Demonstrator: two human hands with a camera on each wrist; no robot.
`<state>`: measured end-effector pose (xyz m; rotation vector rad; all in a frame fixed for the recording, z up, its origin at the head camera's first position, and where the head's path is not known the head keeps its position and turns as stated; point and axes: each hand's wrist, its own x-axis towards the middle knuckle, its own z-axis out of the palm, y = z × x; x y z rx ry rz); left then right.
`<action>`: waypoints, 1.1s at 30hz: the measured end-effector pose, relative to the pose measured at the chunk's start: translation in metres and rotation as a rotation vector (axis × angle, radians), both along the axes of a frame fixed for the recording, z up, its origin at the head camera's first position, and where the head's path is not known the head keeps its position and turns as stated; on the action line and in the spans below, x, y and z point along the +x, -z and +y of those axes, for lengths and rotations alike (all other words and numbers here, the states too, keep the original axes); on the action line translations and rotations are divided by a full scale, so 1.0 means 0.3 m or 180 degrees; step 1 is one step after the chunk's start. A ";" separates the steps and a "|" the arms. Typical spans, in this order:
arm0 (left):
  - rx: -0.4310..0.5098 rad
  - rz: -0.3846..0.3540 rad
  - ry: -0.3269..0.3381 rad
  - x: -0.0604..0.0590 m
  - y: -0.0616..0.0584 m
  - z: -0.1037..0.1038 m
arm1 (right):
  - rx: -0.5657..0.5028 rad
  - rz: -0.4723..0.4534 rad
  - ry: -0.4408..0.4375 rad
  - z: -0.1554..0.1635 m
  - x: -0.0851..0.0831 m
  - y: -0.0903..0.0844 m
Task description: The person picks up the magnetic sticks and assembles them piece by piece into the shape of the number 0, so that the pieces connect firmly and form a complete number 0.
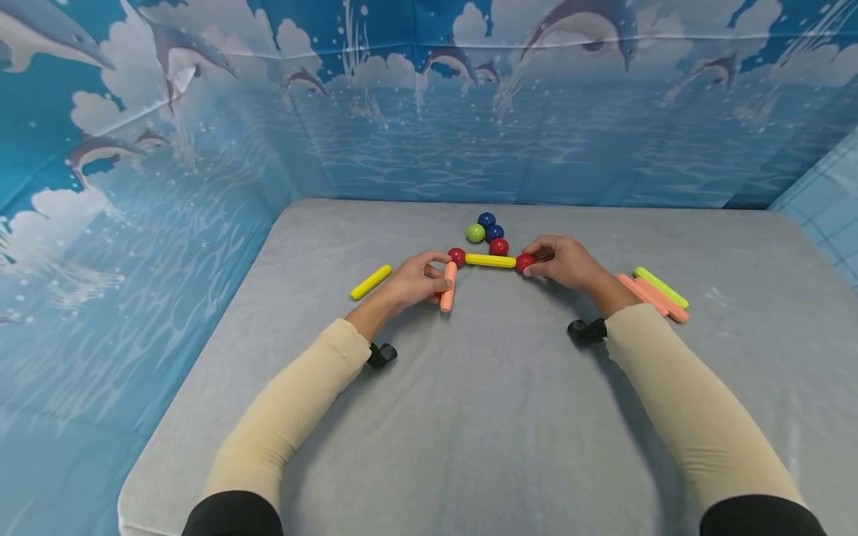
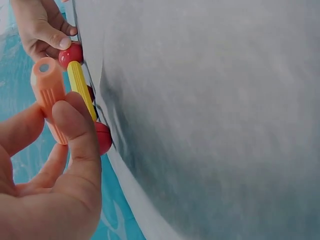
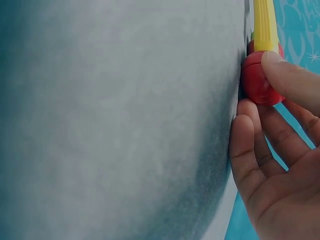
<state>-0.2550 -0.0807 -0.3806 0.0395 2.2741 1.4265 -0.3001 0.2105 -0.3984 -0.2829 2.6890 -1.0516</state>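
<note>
A ribbed yellow rod [image 1: 491, 260] lies on the table with a red ball on each end. My right hand [image 1: 568, 264] pinches the right red ball [image 3: 257, 77] between thumb and fingers. In my left hand [image 1: 412, 280] an orange rod [image 2: 49, 92] is pinched, held tilted, with a round hole in its end facing the left wrist camera. That rod stands just in front of the left red ball [image 1: 457, 256], apart from it in the left wrist view. The left index finger reaches close to this ball; whether they touch I cannot tell.
Behind the joined pieces sit another red ball [image 1: 499, 247], a green ball [image 1: 475, 233] and two blue balls [image 1: 486, 219]. A loose yellow rod [image 1: 371, 283] lies left. Orange rods [image 1: 660, 299] and a yellow-green rod [image 1: 661, 287] lie beyond the right forearm. A dolphin-print curtain [image 1: 429, 134] hangs behind the grey table [image 1: 482, 417].
</note>
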 end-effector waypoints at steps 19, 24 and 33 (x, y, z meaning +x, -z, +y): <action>0.0159 -0.0294 -0.0284 -0.046 0.030 0.037 | 0.0018 0.0065 0.0006 0.000 0.009 0.000; 0.0162 -0.0330 -0.0302 -0.046 0.032 0.041 | -0.0013 0.0060 0.0015 -0.002 0.011 0.000; 0.0120 -0.0297 -0.0274 -0.044 0.036 0.046 | -0.0030 0.0067 0.0011 0.000 0.011 0.001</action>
